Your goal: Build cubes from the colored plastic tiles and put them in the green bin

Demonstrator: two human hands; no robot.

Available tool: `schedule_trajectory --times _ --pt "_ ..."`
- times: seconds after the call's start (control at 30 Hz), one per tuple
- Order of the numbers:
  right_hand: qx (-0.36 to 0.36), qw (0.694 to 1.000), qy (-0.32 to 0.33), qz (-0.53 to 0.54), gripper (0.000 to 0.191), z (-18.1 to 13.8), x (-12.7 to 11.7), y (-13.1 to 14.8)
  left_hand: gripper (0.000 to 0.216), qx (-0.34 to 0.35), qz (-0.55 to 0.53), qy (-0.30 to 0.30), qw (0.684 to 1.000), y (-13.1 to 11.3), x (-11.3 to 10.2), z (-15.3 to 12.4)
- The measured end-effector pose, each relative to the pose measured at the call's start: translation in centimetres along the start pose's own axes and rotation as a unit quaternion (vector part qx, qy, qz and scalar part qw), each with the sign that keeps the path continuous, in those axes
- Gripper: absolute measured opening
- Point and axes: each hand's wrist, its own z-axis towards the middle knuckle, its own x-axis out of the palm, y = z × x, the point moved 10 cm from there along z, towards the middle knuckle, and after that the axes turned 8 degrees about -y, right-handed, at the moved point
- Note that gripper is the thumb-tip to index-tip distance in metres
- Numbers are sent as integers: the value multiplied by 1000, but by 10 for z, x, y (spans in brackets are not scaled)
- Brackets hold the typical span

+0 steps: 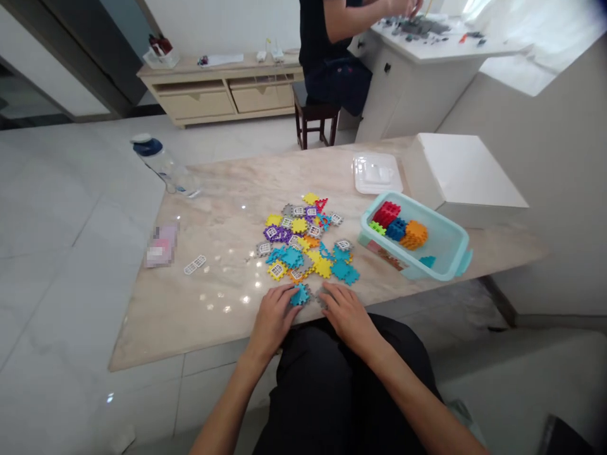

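My left hand and my right hand rest at the near edge of the marble table. Between their fingertips sits a teal toothed tile, with a grey piece under my right fingers. Both hands have fingers curled down onto these pieces. Just beyond lies a heap of colourful interlocking tiles, yellow, teal, purple, grey and orange.
A teal plastic bin to the right holds red, blue, orange and green assembled cubes. Its clear lid lies behind it, beside a white box. A water bottle lies at the far left. Another person sits at a white counter behind.
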Motion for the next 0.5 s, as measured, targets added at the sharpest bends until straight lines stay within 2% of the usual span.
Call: schedule_trajectory --times 0.07,0.17,0.3,0.4,0.5 --pt "-2 1000 1 31 40 4 0 -4 38 -8 -25 -6 1000 3 -6 1" --pt "4 998 -10 67 43 8 -5 -12 39 -31 -51 -48 997 12 -29 1" --pt "4 996 -30 89 47 10 -8 -18 37 -61 28 -98 993 24 -58 -9" --pt "16 994 -46 95 44 12 -10 -22 35 -54 61 -111 990 11 -68 -18" --pt "52 988 -83 120 40 14 -18 -24 30 -63 6 -148 987 -20 -81 -27"
